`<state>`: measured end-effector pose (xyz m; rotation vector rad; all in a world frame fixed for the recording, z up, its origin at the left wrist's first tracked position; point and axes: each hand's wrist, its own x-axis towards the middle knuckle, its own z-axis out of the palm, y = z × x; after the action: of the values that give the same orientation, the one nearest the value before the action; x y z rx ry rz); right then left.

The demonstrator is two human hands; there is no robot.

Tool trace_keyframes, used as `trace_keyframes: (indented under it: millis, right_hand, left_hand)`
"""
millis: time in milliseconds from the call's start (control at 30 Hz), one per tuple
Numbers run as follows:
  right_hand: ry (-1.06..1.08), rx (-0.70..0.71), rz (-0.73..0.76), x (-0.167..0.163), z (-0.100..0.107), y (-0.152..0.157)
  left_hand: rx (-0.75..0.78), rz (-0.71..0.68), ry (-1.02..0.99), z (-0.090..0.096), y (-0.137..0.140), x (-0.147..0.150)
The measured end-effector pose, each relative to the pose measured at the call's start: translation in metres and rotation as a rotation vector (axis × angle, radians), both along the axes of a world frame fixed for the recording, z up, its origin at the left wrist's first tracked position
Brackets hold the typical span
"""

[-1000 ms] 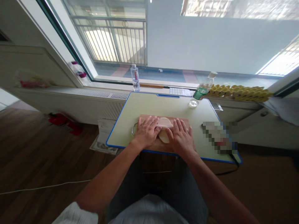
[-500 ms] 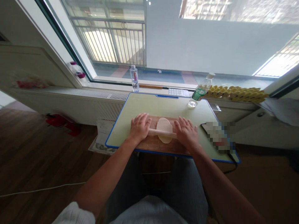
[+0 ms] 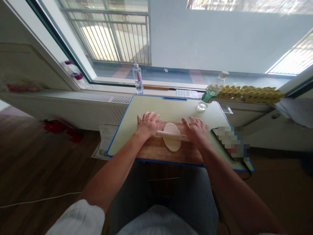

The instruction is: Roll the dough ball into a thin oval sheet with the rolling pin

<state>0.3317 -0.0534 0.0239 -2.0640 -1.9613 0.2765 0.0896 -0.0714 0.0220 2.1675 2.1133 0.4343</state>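
A pale rolling pin (image 3: 171,134) lies crosswise over a flat oval of dough (image 3: 171,144). The dough rests on a brown wooden board (image 3: 154,152). My left hand (image 3: 148,125) is palm down over the pin's left end, its fingers stretched forward and spread. Over the right end lies my right hand (image 3: 196,129), palm down, also with its fingers stretched out. Both palms press on the pin and hide its ends. Dough shows on the near and far sides of the pin.
The board sits on a blue-edged table (image 3: 156,107) by a window. A green-labelled bottle (image 3: 209,95) stands at the back right, with a phone-like device (image 3: 228,142) at the right, partly blurred. Another bottle (image 3: 138,80) stands behind the table, near yellow objects (image 3: 251,94).
Both hands and the rolling pin have moved slightly forward, away from me, over the dough. More dough shows on the near side of the pin. The camera view has shifted a little.
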Motion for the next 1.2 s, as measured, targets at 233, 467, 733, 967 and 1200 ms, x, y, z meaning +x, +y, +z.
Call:
trace_keyframes:
  millis: [233,467,733,967,1200]
  right_hand:
    - [-0.117,0.149,0.096,-0.005,-0.003,-0.033]
    - [-0.142,0.106,0.115,-0.007,-0.008,-0.061]
    - [-0.074,-0.01,0.065,-0.005,0.0,-0.002]
    - [-0.138,0.026,0.158,-0.007,0.001,-0.033]
    - [-0.18,0.008,0.183,-0.009,-0.002,-0.072]
  left_hand:
    - [0.056,-0.101,0.068,-0.003,-0.026,0.027]
    - [0.015,-0.128,0.056,-0.001,-0.047,0.044]
    - [-0.032,-0.163,0.078,0.005,0.014,0.049]
    - [0.014,-0.152,0.088,0.001,-0.01,0.049]
    - [0.093,-0.161,0.112,-0.005,-0.069,0.04]
